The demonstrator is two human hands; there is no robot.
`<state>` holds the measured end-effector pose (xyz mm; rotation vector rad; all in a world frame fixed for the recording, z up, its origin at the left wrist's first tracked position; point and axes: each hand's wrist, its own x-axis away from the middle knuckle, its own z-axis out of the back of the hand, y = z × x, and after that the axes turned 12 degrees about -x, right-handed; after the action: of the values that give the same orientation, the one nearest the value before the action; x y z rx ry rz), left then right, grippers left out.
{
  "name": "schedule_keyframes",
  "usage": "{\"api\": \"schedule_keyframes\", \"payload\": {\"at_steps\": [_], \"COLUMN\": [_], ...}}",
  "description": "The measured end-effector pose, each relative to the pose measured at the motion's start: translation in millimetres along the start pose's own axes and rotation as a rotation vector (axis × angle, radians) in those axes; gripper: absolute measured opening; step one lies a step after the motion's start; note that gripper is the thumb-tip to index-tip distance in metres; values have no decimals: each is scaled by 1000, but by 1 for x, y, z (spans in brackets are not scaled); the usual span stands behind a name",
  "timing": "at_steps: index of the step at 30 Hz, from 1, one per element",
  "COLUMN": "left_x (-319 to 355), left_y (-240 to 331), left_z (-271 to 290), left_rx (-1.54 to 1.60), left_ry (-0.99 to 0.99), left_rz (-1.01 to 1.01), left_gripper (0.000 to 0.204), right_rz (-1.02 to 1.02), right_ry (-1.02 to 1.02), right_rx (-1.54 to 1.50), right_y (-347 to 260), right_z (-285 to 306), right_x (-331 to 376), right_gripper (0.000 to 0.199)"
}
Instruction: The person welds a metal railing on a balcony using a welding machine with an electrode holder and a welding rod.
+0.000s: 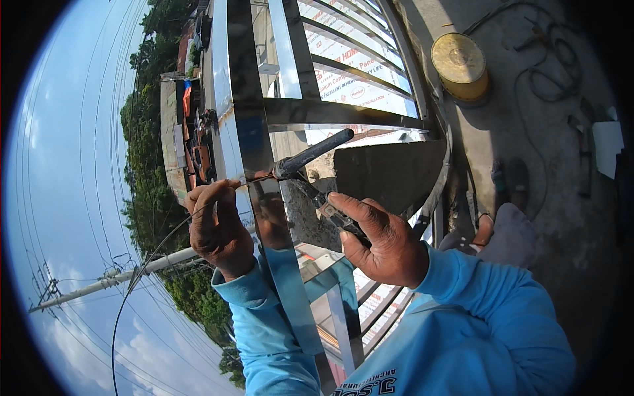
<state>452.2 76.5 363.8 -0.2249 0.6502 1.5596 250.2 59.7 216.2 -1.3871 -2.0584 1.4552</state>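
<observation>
My left hand (223,221) pinches a thin dark wire (254,180) between thumb and fingers. One end of the wire reaches the reddish-tipped base of a black rod-like handle (314,155); the other trails away past my hand, down to the lower left. My right hand (383,241) is closed on a dark clamp-like tool (337,212), with its index finger stretched along the top. This tool seems joined to the black handle, but how is hard to make out. Both hands are at a shiny metal rail (274,228), which passes between my forearms.
Metal bars (347,113) branch off the rail, with printed white panels (350,72) beyond them. A grey block (389,168) stands beside the tool. On the concrete floor at right are a yellow bucket (456,63), coiled cable (564,59) and a white sheet (607,145).
</observation>
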Motion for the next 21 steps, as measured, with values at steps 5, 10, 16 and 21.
{"api": "schedule_keyframes", "payload": {"at_steps": [5,10,16,21], "left_x": [0,1,0,2], "left_y": [-2,-4,-4,-4], "left_z": [1,-2,0,-3], "left_rx": [4,4,-92,-70], "left_ry": [7,-14,-19,20], "left_rz": [22,-5,-26,34], "left_gripper": [30,29,28,28], "right_rz": [26,122,76,40], "right_ry": [2,89,49,20], "right_rx": [33,-22,-23,6], "right_y": [-1,5,1,1], "right_z": [0,-4,-1,-1], "right_x": [-1,-3,-2,-2], "right_gripper": [58,63,60,57]}}
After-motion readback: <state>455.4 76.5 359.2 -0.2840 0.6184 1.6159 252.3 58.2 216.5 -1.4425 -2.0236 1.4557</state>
